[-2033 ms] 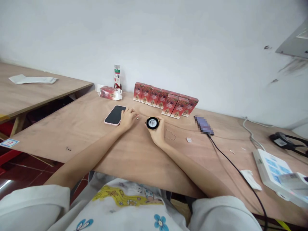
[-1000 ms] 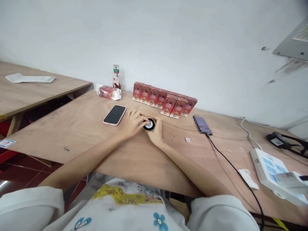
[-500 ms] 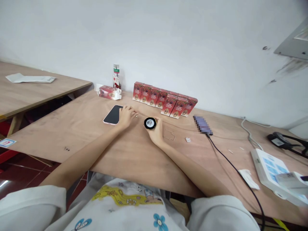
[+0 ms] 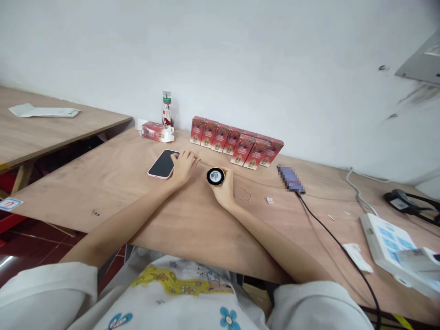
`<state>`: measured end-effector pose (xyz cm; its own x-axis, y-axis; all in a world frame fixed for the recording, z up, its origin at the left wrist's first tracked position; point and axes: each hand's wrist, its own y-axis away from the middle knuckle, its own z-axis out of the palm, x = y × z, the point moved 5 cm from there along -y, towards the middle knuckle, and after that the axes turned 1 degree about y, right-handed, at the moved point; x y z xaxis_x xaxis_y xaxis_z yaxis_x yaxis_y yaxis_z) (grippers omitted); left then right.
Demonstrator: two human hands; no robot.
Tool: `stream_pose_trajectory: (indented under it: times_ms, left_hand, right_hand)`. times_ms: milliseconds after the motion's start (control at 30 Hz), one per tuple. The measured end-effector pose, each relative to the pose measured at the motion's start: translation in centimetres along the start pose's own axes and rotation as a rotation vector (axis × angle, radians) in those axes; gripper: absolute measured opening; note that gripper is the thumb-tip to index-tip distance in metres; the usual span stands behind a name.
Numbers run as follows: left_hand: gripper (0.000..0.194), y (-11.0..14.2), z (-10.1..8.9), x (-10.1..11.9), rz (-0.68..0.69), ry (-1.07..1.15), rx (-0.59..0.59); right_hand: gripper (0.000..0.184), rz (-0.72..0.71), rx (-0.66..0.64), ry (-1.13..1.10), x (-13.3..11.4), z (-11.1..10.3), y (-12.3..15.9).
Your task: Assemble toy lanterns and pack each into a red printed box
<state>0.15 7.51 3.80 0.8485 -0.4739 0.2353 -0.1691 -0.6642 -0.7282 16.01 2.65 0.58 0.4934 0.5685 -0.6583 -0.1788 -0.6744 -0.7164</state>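
My right hand is wrapped round a small round black disc with a white centre, holding it tilted up just above the wooden table. My left hand rests on the table to the disc's left, fingers loosely curled and pointing right, with nothing visible in them. It lies beside a dark phone in a pink case. What lies under its fingertips I cannot make out.
A row of red cartons stands against the wall, with one lying flat and a slim packet upright. A blurred device with a black cable, a white box and paper scraps lie right. Another table stands left.
My left hand went to the disc about a second ago, then drew back left beside the phone. The right hand kept holding the disc in the same place.
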Motion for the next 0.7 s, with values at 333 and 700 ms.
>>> stream_pose_trajectory:
  times_ms: [333, 700]
  left_hand:
    - [0.022, 2.4, -3.3, 6.0, 0.324, 0.107, 0.057]
    - [0.016, 2.4, -3.1, 6.1, 0.196, 0.141, -0.053]
  right_hand:
    - [0.04, 0.011, -0.018, -0.037, 0.0, 0.1, 0.1]
    - [0.036, 0.011, -0.044, -0.013, -0.4, 0.1, 0.0]
